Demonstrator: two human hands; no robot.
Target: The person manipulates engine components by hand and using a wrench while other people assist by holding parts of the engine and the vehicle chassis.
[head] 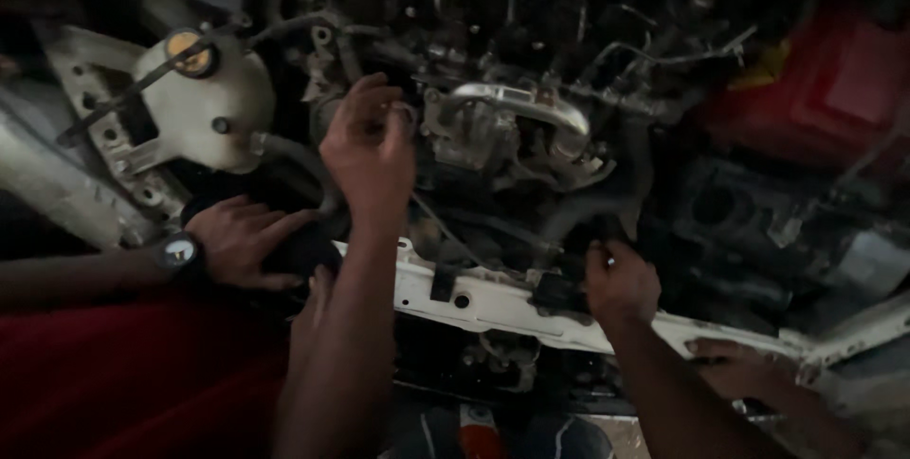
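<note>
The left hand [368, 151] is raised on an outstretched forearm with fingers curled, while the right hand [621, 281] is clenched lower down.

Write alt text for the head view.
Seen from above in dim light, a left hand reaches into a grimy open car engine bay beside a curved silver metal pipe, while the right hand grips the white front crossbar; another person's watch-wearing hand rests nearby.
</note>
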